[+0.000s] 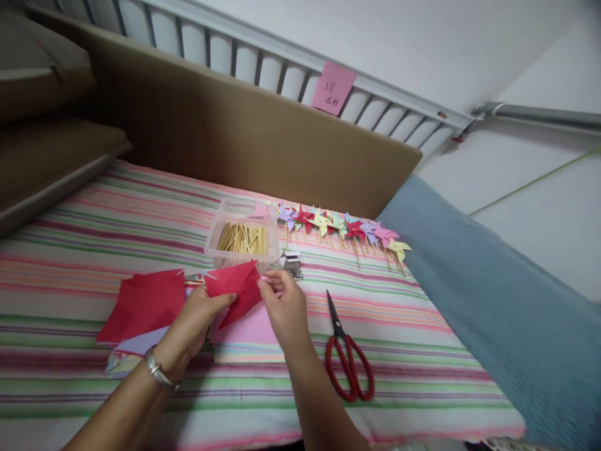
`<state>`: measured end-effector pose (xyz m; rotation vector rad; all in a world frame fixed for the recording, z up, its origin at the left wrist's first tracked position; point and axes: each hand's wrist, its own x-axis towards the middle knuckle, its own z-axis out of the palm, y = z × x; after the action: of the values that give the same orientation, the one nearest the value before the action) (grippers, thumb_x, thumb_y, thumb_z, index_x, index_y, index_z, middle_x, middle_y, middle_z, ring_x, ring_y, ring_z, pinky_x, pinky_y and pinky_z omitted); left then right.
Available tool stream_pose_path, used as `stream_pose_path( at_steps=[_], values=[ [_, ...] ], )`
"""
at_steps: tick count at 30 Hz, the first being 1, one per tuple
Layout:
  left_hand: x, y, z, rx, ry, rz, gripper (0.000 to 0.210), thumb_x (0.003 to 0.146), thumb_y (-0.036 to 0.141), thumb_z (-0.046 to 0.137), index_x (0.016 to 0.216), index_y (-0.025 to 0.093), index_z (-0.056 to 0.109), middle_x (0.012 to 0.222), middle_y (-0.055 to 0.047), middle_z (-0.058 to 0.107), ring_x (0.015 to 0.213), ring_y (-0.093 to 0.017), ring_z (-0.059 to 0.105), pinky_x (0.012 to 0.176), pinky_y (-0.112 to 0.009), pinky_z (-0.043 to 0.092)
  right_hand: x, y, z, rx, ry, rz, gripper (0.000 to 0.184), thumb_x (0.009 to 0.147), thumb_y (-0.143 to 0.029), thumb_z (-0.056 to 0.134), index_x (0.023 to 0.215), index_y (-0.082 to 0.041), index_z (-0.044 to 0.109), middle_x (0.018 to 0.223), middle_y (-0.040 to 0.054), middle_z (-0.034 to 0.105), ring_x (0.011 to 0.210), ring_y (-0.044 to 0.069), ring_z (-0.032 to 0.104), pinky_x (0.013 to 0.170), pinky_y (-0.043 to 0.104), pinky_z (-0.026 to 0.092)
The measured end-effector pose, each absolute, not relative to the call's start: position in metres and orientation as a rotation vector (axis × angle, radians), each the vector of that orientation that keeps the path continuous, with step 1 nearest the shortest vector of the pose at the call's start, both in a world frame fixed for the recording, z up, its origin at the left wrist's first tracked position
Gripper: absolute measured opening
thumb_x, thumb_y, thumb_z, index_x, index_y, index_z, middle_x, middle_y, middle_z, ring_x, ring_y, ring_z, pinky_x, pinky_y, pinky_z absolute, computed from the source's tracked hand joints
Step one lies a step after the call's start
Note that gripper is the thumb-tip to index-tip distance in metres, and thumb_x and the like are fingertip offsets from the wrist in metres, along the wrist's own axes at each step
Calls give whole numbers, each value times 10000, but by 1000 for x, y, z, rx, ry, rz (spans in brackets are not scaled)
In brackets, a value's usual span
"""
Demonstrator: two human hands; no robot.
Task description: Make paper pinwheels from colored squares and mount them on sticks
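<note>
A red paper square with slit corners [240, 285] is held up in front of me. My left hand [200, 316], with a silver bracelet at the wrist, grips its lower left side, the thumb on top. At its right edge my right hand [284, 300] pinches a corner between thumb and fingers. Beneath the held sheet lies a stack of pink paper [246, 326]. More red paper [153, 300] rests left of my left hand, over a lilac sheet [143, 342]. Red-handled scissors [348, 363] lie closed to the right of my right hand.
A clear plastic box [213, 235] holds many thin wooden sticks [241, 239]. Behind it, finished paper pinwheels [354, 230] lie in a row. A small box of metal bits [293, 266] sits beside it. A cardboard panel [263, 138] stands along the back of the striped cloth [422, 376].
</note>
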<state>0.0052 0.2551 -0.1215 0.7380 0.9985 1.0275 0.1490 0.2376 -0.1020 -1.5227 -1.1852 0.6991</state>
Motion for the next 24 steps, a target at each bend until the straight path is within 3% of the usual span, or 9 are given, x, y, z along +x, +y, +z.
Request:
stream_pose_path(
  at_steps=[2,4,8,17,24],
  values=[
    [3,255,-121,739,976,990,292,588,249,786,852,149,713,764,-65,756,707,-237,688,735,-343,508,158,240,-98,-1569,-1151,686,345,692,-285,697,1021,-196,645,933,52,700,886,214,650,797,339,504],
    [2,254,-121,749,951,964,322,594,234,777,898,144,719,779,-73,760,714,-237,692,760,-349,509,161,241,-98,-1512,-1115,869,535,650,-251,726,1166,-206,594,935,46,702,904,222,658,824,358,505],
    [6,252,-118,798,968,897,313,591,197,739,899,141,729,772,-73,759,716,-240,687,751,-342,505,157,238,-105,-1250,-1057,1327,736,658,-185,697,1347,-220,443,790,-5,704,688,182,673,654,299,529],
    [10,251,-118,835,1004,870,278,581,191,756,858,165,748,743,-49,754,688,-219,671,719,-308,495,154,237,-106,-1267,-970,1419,773,599,-119,683,1336,-203,470,728,-39,685,591,145,650,567,241,497],
    [8,250,-121,705,859,891,126,606,241,800,677,170,725,678,-29,739,651,-151,647,682,-236,483,151,239,-105,-1133,-768,1474,754,572,-128,738,1273,-198,470,779,-14,733,648,163,678,647,268,520]
  ],
)
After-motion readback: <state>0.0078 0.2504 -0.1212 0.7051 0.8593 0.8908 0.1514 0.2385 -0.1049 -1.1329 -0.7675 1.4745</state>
